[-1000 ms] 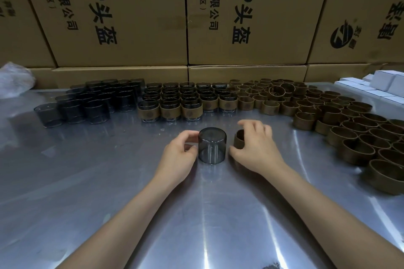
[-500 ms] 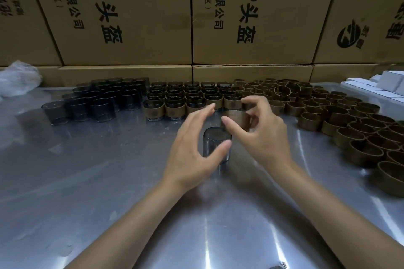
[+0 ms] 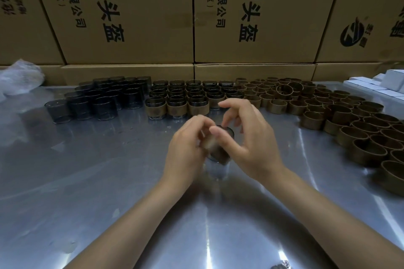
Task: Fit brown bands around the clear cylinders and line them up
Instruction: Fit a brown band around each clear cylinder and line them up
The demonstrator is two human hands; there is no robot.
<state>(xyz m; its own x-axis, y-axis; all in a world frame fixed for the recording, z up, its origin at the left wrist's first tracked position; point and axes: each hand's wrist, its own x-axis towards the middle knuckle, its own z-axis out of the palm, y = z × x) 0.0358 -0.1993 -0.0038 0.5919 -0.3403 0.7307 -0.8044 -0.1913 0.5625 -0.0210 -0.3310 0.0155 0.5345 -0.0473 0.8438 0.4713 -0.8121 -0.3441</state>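
Observation:
A clear dark-tinted cylinder stands mid-table between my hands, with a brown band around it, blurred by motion. My left hand grips the band from the left. My right hand holds it from the right, thumb on its top edge and forefinger raised. Behind, banded cylinders stand in rows. Bare cylinders are grouped at the back left. Loose brown bands spread over the right side.
Stacked cardboard boxes wall off the back of the metal table. A crumpled plastic bag lies at the far left. White boxes sit at the far right.
My right hand lifted a brown band from the table, carried it over the cylinder and brought it down onto it. My left hand shifted from the cylinder's side to the band.

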